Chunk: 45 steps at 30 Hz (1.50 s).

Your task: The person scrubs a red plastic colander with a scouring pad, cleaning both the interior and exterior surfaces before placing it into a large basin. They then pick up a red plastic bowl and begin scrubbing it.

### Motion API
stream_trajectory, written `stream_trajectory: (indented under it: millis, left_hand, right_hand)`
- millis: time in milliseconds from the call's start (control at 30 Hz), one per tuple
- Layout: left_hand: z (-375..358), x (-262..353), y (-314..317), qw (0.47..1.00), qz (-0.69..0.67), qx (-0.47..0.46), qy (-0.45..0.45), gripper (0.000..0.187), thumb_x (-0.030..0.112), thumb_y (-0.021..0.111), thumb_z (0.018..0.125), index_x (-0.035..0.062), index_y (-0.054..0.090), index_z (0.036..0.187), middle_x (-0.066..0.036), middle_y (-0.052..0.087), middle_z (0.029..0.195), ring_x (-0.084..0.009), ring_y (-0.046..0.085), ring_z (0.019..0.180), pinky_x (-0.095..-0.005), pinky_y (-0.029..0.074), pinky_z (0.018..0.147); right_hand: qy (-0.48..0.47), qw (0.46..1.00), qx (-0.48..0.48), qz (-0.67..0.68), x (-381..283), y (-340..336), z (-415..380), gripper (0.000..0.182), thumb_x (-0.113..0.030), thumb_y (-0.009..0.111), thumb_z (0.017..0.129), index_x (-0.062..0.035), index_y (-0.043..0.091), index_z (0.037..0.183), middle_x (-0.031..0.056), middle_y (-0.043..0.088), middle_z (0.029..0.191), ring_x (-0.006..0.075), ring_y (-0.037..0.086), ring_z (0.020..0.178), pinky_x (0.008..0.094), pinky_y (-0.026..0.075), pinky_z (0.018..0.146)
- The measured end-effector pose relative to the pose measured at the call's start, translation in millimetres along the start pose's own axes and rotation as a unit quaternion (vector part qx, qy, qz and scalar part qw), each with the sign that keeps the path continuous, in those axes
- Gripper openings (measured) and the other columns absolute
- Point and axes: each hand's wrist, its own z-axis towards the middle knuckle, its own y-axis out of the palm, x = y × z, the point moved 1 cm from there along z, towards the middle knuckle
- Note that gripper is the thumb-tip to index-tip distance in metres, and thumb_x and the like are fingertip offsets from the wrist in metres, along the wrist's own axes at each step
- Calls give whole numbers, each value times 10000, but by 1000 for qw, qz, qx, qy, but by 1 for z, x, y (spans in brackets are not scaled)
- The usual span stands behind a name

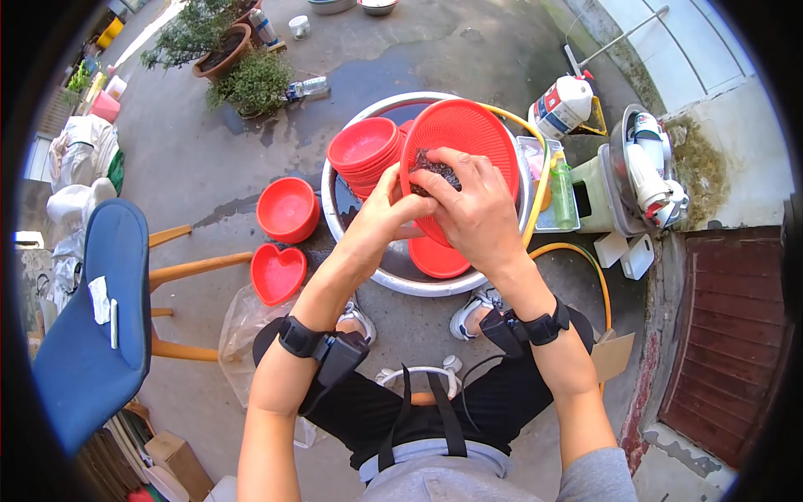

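Observation:
Above a wide metal basin (335, 219), my left hand (383, 219) grips the near-left rim of a round red ribbed basket (477, 125), tilted toward me. My right hand (477, 205) is closed on a dark scouring pad (437, 173) pressed against the inside of the basket. Behind my left hand, a stack of red bowls (365, 146) stands in the basin. Another red piece (439, 258) lies low in the basin beneath my hands.
Left of the basin are round red bowls (288, 209) and a red heart-shaped bowl (278, 274). A blue chair (100, 326) stands far left. A yellow hose (542, 188) curves along the right, near a green bottle (562, 192) and white jug (562, 106). Potted plants (248, 82) are upper left.

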Motion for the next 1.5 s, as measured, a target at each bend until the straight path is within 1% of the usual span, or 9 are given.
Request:
stream_trajectory:
  millis: [100,167,333,433,567,733,1067,1267,1500]
  left_hand:
    - [3,-8,1,997,-77,6,19,588,268,605,889,119,397,1419,-86,527,1296,-193,543,1188,-410,509,930]
    - [4,-4,3,995,-95,5,5,574,201,569,878,101,401,1418,-81,532,1273,-178,551,1165,-412,522,918]
    - [6,-10,4,994,-81,35,61,597,53,502,841,71,404,1430,-71,556,1248,-144,550,1119,-319,476,936]
    - [7,-13,7,988,-14,67,140,561,30,504,863,41,421,1418,-83,569,1257,-160,551,1110,-313,452,950]
    - [11,-20,3,976,69,103,179,463,43,505,913,23,455,1373,-127,599,1239,-202,575,1108,-347,448,960]
    - [7,-21,10,939,206,153,230,344,89,485,966,22,483,1303,-216,641,1151,-312,632,1077,-389,459,936]
    - [12,-29,7,933,232,155,226,350,57,464,951,21,484,1299,-245,632,1146,-386,622,1097,-438,467,926]
    - [12,-34,11,932,245,155,217,364,41,459,939,26,482,1302,-258,623,1156,-413,608,1111,-446,464,934]
    - [16,-42,6,925,256,162,227,408,10,452,906,52,479,1311,-269,617,1156,-435,591,1122,-461,462,935]
  right_hand:
    - [-8,1000,8,10,-2,-1,2,323,-98,706,739,-135,676,1059,47,598,1095,272,593,938,409,509,803]
    - [46,999,26,9,0,-4,2,310,-116,719,748,-138,675,1054,52,592,1076,274,596,921,400,515,790]
    - [148,985,88,-25,13,-22,11,317,-141,711,780,-102,626,1083,84,618,1005,300,621,915,399,518,795]
    - [143,985,88,-28,16,-24,11,325,-136,711,781,-98,626,1092,85,630,1015,300,618,920,393,518,802]
    - [123,988,84,-38,13,-18,11,329,-131,715,782,-93,629,1097,88,642,1006,298,614,919,391,515,803]
    - [114,990,77,-19,14,-11,12,307,-121,732,773,-76,644,1064,92,651,968,288,606,908,389,510,800]
    - [57,997,58,15,3,0,13,198,-128,739,771,-106,683,960,51,648,907,264,590,869,374,517,747]
    - [117,991,63,-37,11,6,11,166,-152,726,784,-92,695,936,70,638,897,276,591,871,388,513,735]
    - [89,995,39,17,-3,13,7,166,-155,728,784,-79,681,924,91,631,890,292,599,874,406,515,732]
